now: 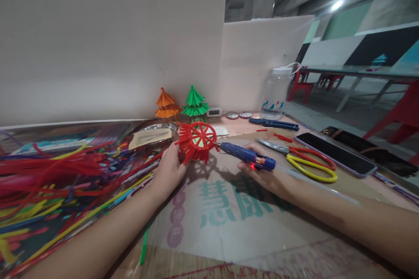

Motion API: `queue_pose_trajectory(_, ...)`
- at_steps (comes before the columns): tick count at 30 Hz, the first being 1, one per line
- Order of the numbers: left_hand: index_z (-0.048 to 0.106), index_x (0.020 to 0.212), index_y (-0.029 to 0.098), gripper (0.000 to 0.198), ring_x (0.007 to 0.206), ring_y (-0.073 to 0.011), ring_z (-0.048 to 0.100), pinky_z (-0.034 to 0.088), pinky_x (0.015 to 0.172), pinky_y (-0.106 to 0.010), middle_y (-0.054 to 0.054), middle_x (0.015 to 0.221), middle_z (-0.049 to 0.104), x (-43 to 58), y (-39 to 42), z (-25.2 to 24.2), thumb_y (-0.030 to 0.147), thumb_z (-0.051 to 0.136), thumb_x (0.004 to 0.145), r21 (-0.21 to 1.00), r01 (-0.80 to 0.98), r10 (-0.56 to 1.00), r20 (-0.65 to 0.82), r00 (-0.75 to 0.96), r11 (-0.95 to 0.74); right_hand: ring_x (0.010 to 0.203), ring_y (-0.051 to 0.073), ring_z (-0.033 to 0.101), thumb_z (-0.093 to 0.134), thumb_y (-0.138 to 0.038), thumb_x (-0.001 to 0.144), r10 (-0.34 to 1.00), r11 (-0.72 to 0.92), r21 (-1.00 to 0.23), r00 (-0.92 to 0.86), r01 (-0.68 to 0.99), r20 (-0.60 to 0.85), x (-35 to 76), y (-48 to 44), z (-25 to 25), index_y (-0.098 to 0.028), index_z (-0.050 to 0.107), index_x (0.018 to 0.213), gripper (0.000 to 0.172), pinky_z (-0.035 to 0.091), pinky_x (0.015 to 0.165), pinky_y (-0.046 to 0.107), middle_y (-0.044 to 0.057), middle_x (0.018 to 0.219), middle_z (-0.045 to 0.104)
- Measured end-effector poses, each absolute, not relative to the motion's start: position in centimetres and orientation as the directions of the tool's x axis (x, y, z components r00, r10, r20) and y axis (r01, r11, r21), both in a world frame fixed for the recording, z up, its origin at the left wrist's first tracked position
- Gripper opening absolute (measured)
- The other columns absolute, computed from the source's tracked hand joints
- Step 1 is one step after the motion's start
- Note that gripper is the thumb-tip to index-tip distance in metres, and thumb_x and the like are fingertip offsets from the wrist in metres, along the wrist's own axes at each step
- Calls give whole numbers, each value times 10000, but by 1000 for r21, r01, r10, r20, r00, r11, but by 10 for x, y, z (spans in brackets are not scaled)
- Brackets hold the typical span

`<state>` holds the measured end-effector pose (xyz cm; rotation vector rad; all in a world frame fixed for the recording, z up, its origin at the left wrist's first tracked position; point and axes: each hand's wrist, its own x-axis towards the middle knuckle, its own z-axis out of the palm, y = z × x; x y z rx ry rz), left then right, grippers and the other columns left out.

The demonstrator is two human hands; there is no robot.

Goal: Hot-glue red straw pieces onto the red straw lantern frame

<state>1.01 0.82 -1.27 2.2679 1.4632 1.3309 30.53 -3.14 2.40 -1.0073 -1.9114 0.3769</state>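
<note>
My left hand (171, 164) grips a red pipe-cleaner pavilion model (193, 150) from its left side, the fingers partly hidden behind it. The model is tilted so that a round, spoked frame faces me. In my right hand (258, 170) is a blue glue gun (244, 153), a red light glowing on its body and a clear glue stick trailing from its back. The nozzle points left and meets, or nearly meets, the right rim of the red frame. Behind the model stand an orange tiered pavilion (166, 105) and a green tiered pavilion (195, 103).
Loose coloured pipe cleaners (59, 170) cover the left side. To the right lie scissors (310, 163), a phone (335, 153) and dark blue pliers-like tool (274, 124). A water bottle (275, 93) stands by the white partition (114, 48). A metal dish (160, 127) sits behind my left hand.
</note>
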Motion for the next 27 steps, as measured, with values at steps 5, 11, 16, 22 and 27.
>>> queue_pose_trajectory(5, 591, 1216, 184, 335, 1105, -276, 630, 506, 1000, -446, -119, 1188, 664, 9, 9, -14, 222, 611, 884, 517, 677, 785, 602, 147, -524, 564, 177, 566, 664, -549, 854, 798, 588, -632, -232, 505, 556, 305, -29, 18, -264, 592, 906, 298, 463, 510, 305, -5, 688, 625)
queue_pose_trajectory(11, 606, 1211, 176, 327, 1112, -281, 627, 492, 1013, -456, -125, 1188, 665, 11, 8, -11, 222, 611, 887, 522, 675, 787, 600, 145, -522, 550, 174, 550, 669, -607, 841, 807, 575, -633, -236, 518, 541, 305, -28, 18, -259, 589, 906, 362, 455, 505, 303, -7, 674, 625)
queue_pose_trajectory(16, 603, 1226, 173, 334, 1126, -279, 619, 494, 1015, -452, -127, 1205, 655, 11, 8, -10, 224, 609, 896, 515, 669, 784, 599, 166, -536, 577, 177, 566, 660, -570, 850, 810, 575, -632, -252, 520, 530, 305, -29, 20, -261, 578, 912, 326, 456, 533, 298, -6, 697, 636)
queue_pose_trajectory(22, 580, 1246, 182, 367, 1113, -286, 619, 495, 991, -459, -124, 1212, 655, 8, 10, -15, 210, 612, 881, 489, 684, 770, 615, 170, -542, 559, 165, 539, 659, -580, 832, 835, 532, -631, -230, 564, 499, 302, -34, 27, -255, 603, 885, 334, 431, 529, 283, -17, 668, 622)
queue_pose_trajectory(27, 581, 1247, 187, 377, 1109, -298, 617, 497, 974, -467, -124, 1199, 657, 7, 11, -16, 189, 609, 872, 484, 685, 768, 615, 176, -544, 594, 182, 554, 687, -545, 799, 870, 471, -642, -200, 605, 450, 301, -35, 29, -246, 640, 890, 317, 444, 550, 301, -4, 689, 617)
